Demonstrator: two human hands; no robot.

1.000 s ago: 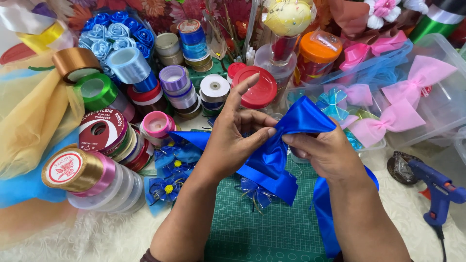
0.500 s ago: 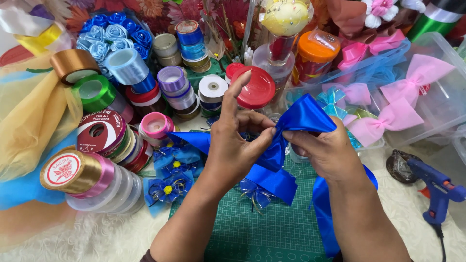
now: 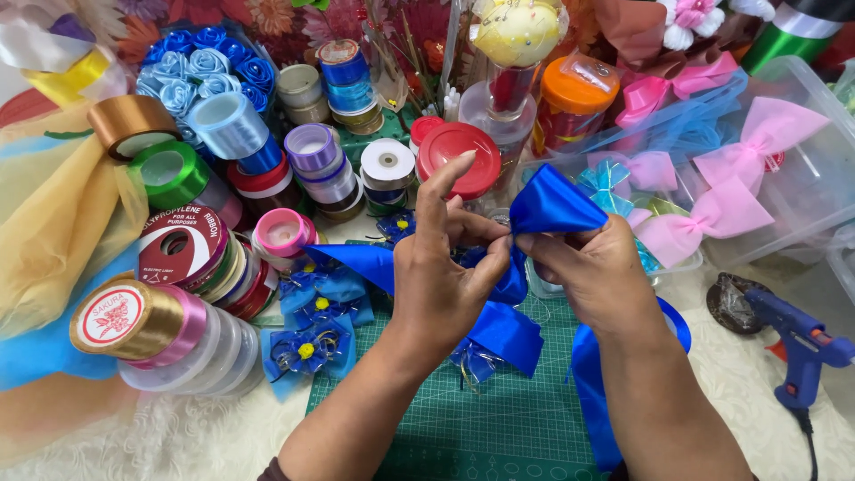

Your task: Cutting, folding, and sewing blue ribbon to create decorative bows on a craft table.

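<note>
Bow: royal-blue satin ribbon bow (image 3: 552,205), glossy and folded into stiff loops, held above the green cutting mat (image 3: 499,428); I see it pinched at its centre between both hands.
Left hand: my left hand (image 3: 445,285) grips the bow's middle with thumb and fingers, index finger raised straight; its back hides the knot from me.
Right hand: my right hand (image 3: 597,272) clamps the same centre from the other side, covering the lower fold of the upper loop.
Hidden: the bow's lower tail runs under my right forearm and off the bottom edge; I cannot make out how the centre is tied.
Surface: gridded mat on white fluffy cloth (image 3: 178,436).
Left of mat: stacked ribbon spools (image 3: 169,330), shiny gold, pink, green; small blue flower bows (image 3: 307,347) with yellow centres.
Behind: red-lidded jar (image 3: 459,160); clear plastic tub (image 3: 802,187) with pink bows (image 3: 757,142).
Right: blue glue gun (image 3: 802,343), cord cut off below.
</note>
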